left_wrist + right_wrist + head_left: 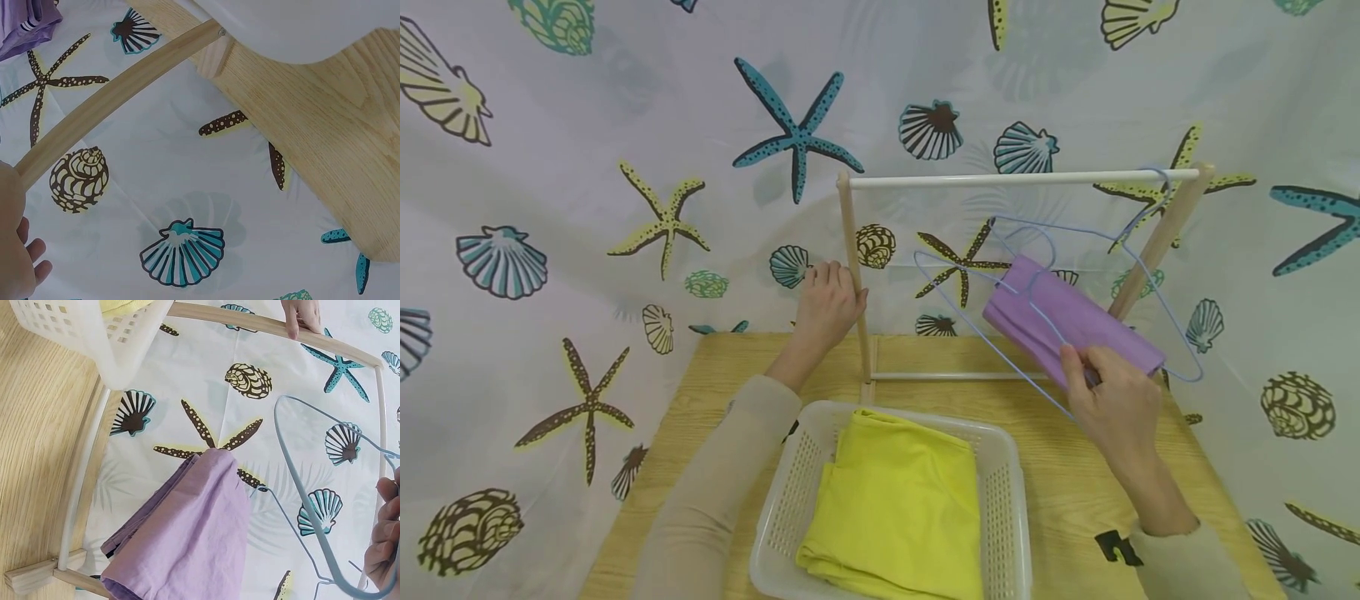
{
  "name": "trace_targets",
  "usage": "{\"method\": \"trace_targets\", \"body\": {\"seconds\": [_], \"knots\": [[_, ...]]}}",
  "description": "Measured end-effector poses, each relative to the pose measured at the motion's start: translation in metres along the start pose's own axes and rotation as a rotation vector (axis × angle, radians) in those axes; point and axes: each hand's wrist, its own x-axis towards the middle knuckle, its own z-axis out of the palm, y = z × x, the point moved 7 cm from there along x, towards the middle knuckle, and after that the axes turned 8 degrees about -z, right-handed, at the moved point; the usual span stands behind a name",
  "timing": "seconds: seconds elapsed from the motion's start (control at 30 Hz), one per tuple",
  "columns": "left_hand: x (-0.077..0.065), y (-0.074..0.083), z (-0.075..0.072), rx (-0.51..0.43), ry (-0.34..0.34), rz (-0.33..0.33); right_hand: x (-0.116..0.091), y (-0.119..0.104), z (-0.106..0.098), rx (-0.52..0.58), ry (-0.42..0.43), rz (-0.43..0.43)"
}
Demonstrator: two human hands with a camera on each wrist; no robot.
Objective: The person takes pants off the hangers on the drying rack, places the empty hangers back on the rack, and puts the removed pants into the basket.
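Note:
My left hand (827,308) holds the left wooden post (850,225) of a small drying rack, its thumb on the post's right side. In my right hand (1116,408) is a light blue wire hanger (310,506), pinched between thumb and fingers, with nothing hung on it. Behind it a second blue wire hanger (1060,224) hooks over the right end of the rack's white top bar (970,180). Folded purple cloth (1075,317) hangs over that second hanger. The left wrist view shows only part of the left hand, at its edge.
A white plastic basket (1017,500) stands in front of the rack with folded yellow cloth (902,500) in it. Both are on a wooden table (1067,517). A white curtain (715,108) printed with starfish and shells surrounds the table at the back and sides.

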Motion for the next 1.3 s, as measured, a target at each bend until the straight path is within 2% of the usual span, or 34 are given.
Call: {"method": "trace_targets", "body": {"seconds": [0.13,0.4,0.57,0.9,1.07,1.3], "knots": [[0.000,0.001,0.001,0.007,-0.014,-0.002,0.004,-0.001,0.001,-0.008,0.007,-0.002],[0.000,0.001,0.004,0.013,-0.100,-0.008,0.018,-0.010,0.000,-0.017,-0.021,-0.037],[0.001,0.002,0.004,0.006,-0.117,-0.015,0.027,-0.014,0.001,-0.032,-0.026,-0.055],[0.000,0.003,0.002,0.012,-0.097,-0.028,0.043,-0.017,0.003,-0.008,0.009,-0.038],[-0.001,0.003,0.001,0.018,-0.095,-0.034,0.051,-0.018,0.005,-0.044,0.009,-0.061],[-0.001,0.003,-0.001,0.013,-0.070,-0.052,0.064,-0.023,0.008,-0.084,0.002,-0.141]]}}
